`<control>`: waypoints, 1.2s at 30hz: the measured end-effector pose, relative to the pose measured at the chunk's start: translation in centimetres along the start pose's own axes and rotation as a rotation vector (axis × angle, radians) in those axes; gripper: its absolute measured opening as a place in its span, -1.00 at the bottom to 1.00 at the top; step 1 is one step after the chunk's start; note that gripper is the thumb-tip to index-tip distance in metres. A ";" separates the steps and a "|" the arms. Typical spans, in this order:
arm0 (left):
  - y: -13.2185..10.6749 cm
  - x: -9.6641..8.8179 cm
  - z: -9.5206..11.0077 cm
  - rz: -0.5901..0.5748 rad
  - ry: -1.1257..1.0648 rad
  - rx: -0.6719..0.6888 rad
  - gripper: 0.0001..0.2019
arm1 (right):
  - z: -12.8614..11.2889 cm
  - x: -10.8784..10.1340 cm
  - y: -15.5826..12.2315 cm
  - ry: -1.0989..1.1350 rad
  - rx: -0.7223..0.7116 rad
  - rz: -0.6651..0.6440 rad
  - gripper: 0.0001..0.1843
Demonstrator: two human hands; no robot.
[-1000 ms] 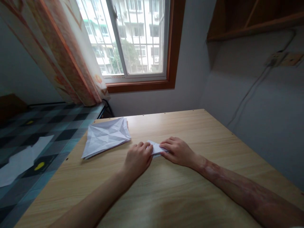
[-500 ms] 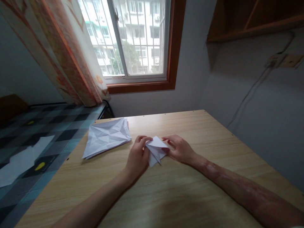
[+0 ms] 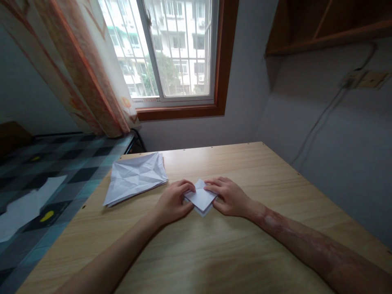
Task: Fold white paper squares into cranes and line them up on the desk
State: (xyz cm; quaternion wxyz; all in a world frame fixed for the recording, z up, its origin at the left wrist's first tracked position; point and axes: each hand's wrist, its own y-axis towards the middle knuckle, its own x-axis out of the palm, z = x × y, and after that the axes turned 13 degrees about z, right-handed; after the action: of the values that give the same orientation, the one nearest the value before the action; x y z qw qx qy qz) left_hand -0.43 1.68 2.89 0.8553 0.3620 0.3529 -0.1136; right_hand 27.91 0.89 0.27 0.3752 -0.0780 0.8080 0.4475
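A small folded white paper [image 3: 201,199] lies flat on the wooden table [image 3: 232,253], shaped like a diamond. My left hand [image 3: 173,201] rests at its left corner, fingers curled and pinching the edge. My right hand [image 3: 228,196] lies on the paper's right corner, fingertips pressing it down. A stack of creased white paper sheets [image 3: 136,175] sits on the table to the left of my hands, apart from them.
The table stands in a corner below a window [image 3: 174,53] with a curtain [image 3: 76,69] at its left. A bed with a checked cover [image 3: 36,183] and a white sheet on it runs along the table's left edge. A grey wall is at the right.
The folded paper was lifted and turned between both hands half a second ago; now it lies flat on the table again as a diamond, with both hands pressing its corners.
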 end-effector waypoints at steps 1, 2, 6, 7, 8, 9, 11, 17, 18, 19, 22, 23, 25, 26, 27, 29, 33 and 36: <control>0.0 -0.1 0.2 -0.004 0.026 0.004 -0.82 | -0.1 -0.1 0.0 -0.008 -0.007 0.000 -0.48; -0.1 -0.2 0.4 -0.009 0.052 0.009 -0.82 | -0.2 -0.2 0.1 -0.021 -0.012 0.001 -0.53; -0.2 -0.5 0.8 -0.037 0.116 0.049 -0.63 | -0.4 -0.3 0.1 -0.051 -0.038 -0.009 -0.66; -0.2 -0.6 0.8 -0.046 0.115 0.055 -0.57 | -0.4 -0.4 0.1 -0.042 -0.044 -0.016 -0.66; -0.2 -0.6 0.8 -0.054 0.112 0.057 -0.56 | -0.4 -0.4 0.1 -0.028 -0.050 -0.022 -0.64; -0.2 -0.7 0.8 -0.061 0.108 0.056 -0.59 | -0.4 -0.5 0.2 -0.013 -0.054 -0.029 -0.56; -0.2 -0.6 0.6 -0.060 0.115 0.052 -0.70 | -0.4 -0.6 0.2 0.011 -0.055 -0.037 -0.33; -0.4 0.3 -0.5 0.013 0.223 0.080 -0.83 | -0.5 -0.4 0.1 0.002 0.036 0.008 -0.80; -0.4 0.3 -0.6 0.042 0.252 0.077 -0.87 | -0.5 -0.3 0.1 -0.010 0.055 0.024 -0.88; -0.4 0.3 -0.6 0.067 0.280 0.073 -0.91 | -0.5 -0.2 0.1 -0.020 0.068 0.038 -0.90; -0.4 0.3 -0.4 0.072 0.309 0.071 -0.82 | -0.4 0.0 0.0 -0.018 0.062 0.057 -0.93; -0.4 0.2 -0.3 0.057 0.298 0.074 -0.80 | -0.4 0.1 0.0 -0.014 0.057 0.060 -0.92; -0.5 0.3 -0.1 0.039 0.275 0.076 -0.82 | -0.2 0.1 -0.1 -0.003 0.057 0.061 -0.87; -0.6 0.3 0.0 0.037 0.269 0.077 -0.85 | -0.2 0.1 -0.1 0.005 0.064 0.061 -0.84; -0.6 0.3 -0.1 0.035 0.264 0.080 -0.85 | -0.1 0.2 -0.2 0.014 0.073 0.061 -0.82; -0.7 0.4 -0.3 0.023 0.241 0.102 -0.80 | 0.0 0.2 -0.3 0.030 0.083 0.063 -0.85; -0.6 0.4 -0.8 -0.027 0.135 0.199 -0.80 | 0.1 0.2 -0.2 0.011 0.121 0.108 -0.78; -0.5 0.4 -0.8 -0.022 0.165 0.225 -0.85 | 0.2 0.2 -0.1 -0.006 0.163 0.097 -0.62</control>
State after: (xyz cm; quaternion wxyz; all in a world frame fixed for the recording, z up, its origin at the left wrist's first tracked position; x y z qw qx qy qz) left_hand -0.82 1.92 1.98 0.7760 0.4598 0.4111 -0.1317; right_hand 27.91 0.98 -0.01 0.3606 -0.0067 0.8435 0.3981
